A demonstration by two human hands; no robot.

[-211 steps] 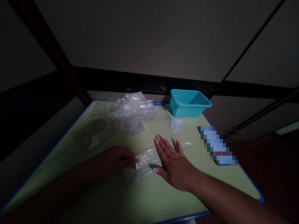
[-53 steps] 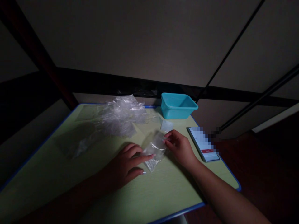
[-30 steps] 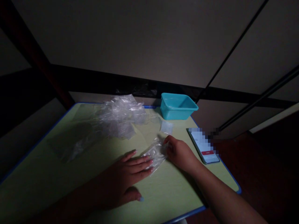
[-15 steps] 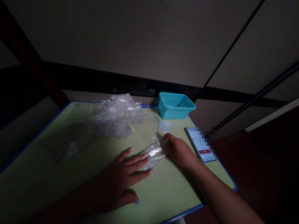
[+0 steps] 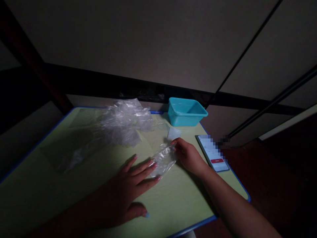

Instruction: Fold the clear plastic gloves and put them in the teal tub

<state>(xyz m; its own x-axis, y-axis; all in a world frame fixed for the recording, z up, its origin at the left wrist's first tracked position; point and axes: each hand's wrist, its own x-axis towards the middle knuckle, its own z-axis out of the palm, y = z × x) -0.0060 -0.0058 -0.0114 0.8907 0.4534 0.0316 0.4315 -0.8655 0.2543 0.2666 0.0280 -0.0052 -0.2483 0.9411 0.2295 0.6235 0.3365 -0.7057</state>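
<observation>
pinched in the right grip (image 5: pixel 186 154), between thumb and fingers: the right end of a thin, clear bag (image 5: pixel 163 160). pressed down on the other end of the bag: the fingertips of the left grip (image 5: pixel 132 185), spread wide, palm down, with a pale blue nail on the thumb. under all this: a pale green worktop (image 5: pixel 170 205) with a blue edge. right end of the bag flat or a bit lifted — cannot tell.

just past the right grip: a small pale square (image 5: pixel 174 133), lying flat. behind that, near the far right corner: a blue-green bin (image 5: pixel 184 120), upright. off to the right, by the edge: a phone (image 5: pixel 213 155), face up and lit, with a red bar and some blurry squares. at the back, left of the bin: a big shiny heap of clear plastic (image 5: pixel 122 122), all crumpled. nearer, on the left: more thin plastic (image 5: pixel 76 158) — too dark to count. past the worktop: big grey panels (image 5: pixel 138 43).
</observation>
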